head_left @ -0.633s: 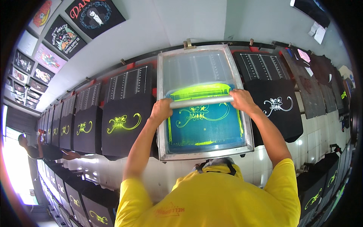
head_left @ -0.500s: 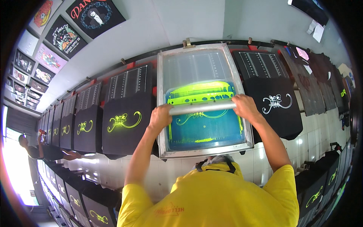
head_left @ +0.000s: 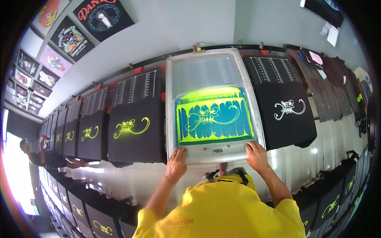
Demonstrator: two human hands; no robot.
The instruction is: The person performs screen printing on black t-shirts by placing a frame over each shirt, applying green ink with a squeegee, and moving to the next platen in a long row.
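A metal-framed printing screen (head_left: pixel 172 95) lies over a platen in front of me. Yellow-green ink (head_left: pixel 214 139) streaks its blue mesh, with a curling ornamental design showing through. At the screen's near end is a wide grey squeegee (head_left: pixel 216 150). My left hand (head_left: pixel 177 160) is closed round its left end, and my right hand (head_left: pixel 257 155) round its right end. Most of the squeegee's blade edge is hidden from above. On the right, a black shirt (head_left: pixel 289 123) bears the design in white. Just left of the screen, another black shirt (head_left: pixel 131 144) bears it in yellow-green.
More black shirts on platens (head_left: pixel 93 127) run off to the left. Another row (head_left: pixel 105 208) stands behind me. At the far left, a person (head_left: pixel 35 152) holds a red, gun-shaped tool (head_left: pixel 45 137). A rail (head_left: pixel 147 59) runs along the wall past the screen.
Both hands have drawn the squeegee from mid-screen toward me, to the near end. Ink now streaks the mesh it passed over, and the design lies uncovered.
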